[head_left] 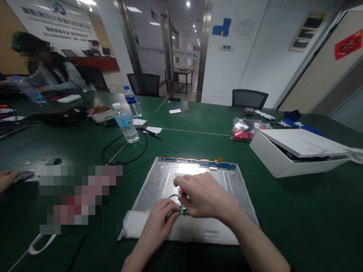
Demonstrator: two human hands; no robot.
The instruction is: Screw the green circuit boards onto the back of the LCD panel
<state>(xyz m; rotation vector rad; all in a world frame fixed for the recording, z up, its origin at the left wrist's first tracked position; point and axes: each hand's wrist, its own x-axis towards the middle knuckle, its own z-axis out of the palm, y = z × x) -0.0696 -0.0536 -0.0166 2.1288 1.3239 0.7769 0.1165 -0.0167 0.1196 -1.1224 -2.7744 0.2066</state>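
Observation:
A flat metal-backed display panel (167, 174) lies on the table in front of me, with a long blue circuit strip (181, 161) along its far edge. Over its near half, my left hand (163, 218) is closed, thumb and fingers pinching the edge of a small green circuit board (185, 211). My right hand (202, 194) arches above that board, its fingers closed round a small orange tool (183, 193); most of it is hidden by the hand. A thin dark wire (173, 195) curves beside the fingers.
An ajar white box (272, 158) stands right, with a plastic bag (245, 128) of red items behind it. Ahead left are water bottles (126, 122) and a soldering iron (153, 133) with looped cable. At far left, another person's hand (7, 180) and a seated person (51, 71).

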